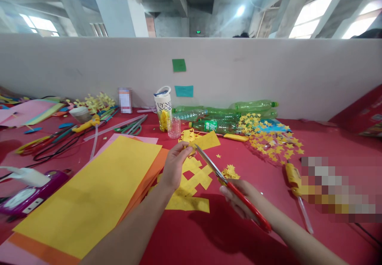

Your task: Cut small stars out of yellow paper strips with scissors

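Observation:
My left hand pinches a small piece of yellow paper between thumb and fingers. In my right hand are red-handled scissors, their blades pointing up and left with the tips at the paper. Whether the blades are parted is hard to make out. Below my left hand lie several yellow paper pieces on the red tabletop. A small heap of yellow paper stars sits just beyond my right hand, and one loose star lies near the blades.
A stack of yellow sheets covers the left front. Green plastic bottles, a patterned tumbler and a clear cup stand or lie behind. Many stars spread at right, near a yellow glue gun. A purple power strip is left.

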A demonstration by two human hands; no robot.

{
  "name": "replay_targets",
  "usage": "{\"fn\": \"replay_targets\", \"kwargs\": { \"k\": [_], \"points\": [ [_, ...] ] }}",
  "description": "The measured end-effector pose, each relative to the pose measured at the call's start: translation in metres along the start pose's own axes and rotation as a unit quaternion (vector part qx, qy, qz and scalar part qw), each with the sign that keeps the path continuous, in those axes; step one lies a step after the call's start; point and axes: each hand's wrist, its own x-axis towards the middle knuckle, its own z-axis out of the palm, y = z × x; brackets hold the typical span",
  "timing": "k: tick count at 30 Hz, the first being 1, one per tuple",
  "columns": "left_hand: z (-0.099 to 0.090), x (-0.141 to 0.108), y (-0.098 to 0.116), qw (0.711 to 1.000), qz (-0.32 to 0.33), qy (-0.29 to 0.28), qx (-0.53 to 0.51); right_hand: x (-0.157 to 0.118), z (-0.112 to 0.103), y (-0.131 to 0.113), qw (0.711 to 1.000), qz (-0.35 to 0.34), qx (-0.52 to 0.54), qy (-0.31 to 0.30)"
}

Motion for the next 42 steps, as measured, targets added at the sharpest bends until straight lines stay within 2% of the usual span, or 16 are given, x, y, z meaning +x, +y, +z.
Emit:
{"fn": "replay_targets", "kwargs": {
  "k": [11,19,25,33,42],
  "points": [
    [-0.003,0.0,0.011,0.988,0.049,-0.02,0.142,-0.002,-0.005,0.0,0.997,-0.051,-0.016,-0.05],
    [-0.004,-0.001,0.011,0.987,0.051,-0.023,0.154,-0.003,-0.004,-0.001,0.997,-0.046,-0.005,-0.06],
    [-0.003,0.0,0.01,0.988,0.046,-0.023,0.144,-0.003,-0.002,-0.005,0.999,-0.022,-0.009,-0.033],
    [-0.005,0.002,0.006,0.994,0.037,-0.037,0.092,-0.005,-0.005,-0.004,0.997,-0.043,0.001,-0.071],
    [-0.004,0.001,0.008,0.993,0.029,-0.031,0.111,-0.003,-0.002,-0.005,0.999,-0.021,-0.012,-0.046]
  ]
}}
